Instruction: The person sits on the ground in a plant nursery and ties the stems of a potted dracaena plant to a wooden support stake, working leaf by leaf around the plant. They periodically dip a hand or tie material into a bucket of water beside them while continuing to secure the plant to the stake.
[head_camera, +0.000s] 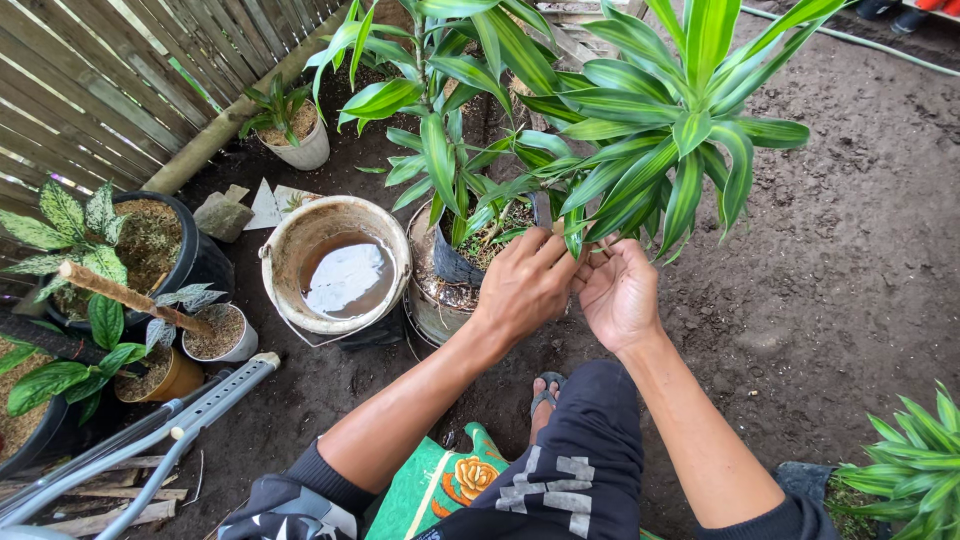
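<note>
Two hands and the potted plants about them, logged from my remote seat, nearest first.

1. Metal crutch (190, 415): lay slantwise at lower left, on the bare soil (860, 270).
2. Knee in dark printed trousers (580, 470), with a sandalled foot (545, 392) beyond it; a green patterned cloth (440, 480) just beside the knee.
3. Left hand (525, 285): I saw it palm down, fingers curled toward the base of the striped plant's stem. I could not tell whether it truly gripped anything, since the fingertips were hidden among the leaves.
4. Right hand (620, 295): palm turned up and half open, fingers bent loosely, touching the left hand's fingertips. It seemed to cradle the lowest leaves; no firm hold showed.
5. Striped green-and-yellow plant (670, 130): stood upright just beyond both hands, its stem base between them. My judgement: handling had barely begun, as the plant was whole, with no leaf cut or pulled free.
6. Dark pot (455, 265) holding a second leafy plant (430, 150), just left of the hands, set in a worn bucket.
7. Pale bucket of muddy water (335, 265): beside that, untouched.
8. Spotted-leaf plants in pots (75, 235): far left.
9. Small white pot (295, 130) near the slatted fence (100, 80).
</note>
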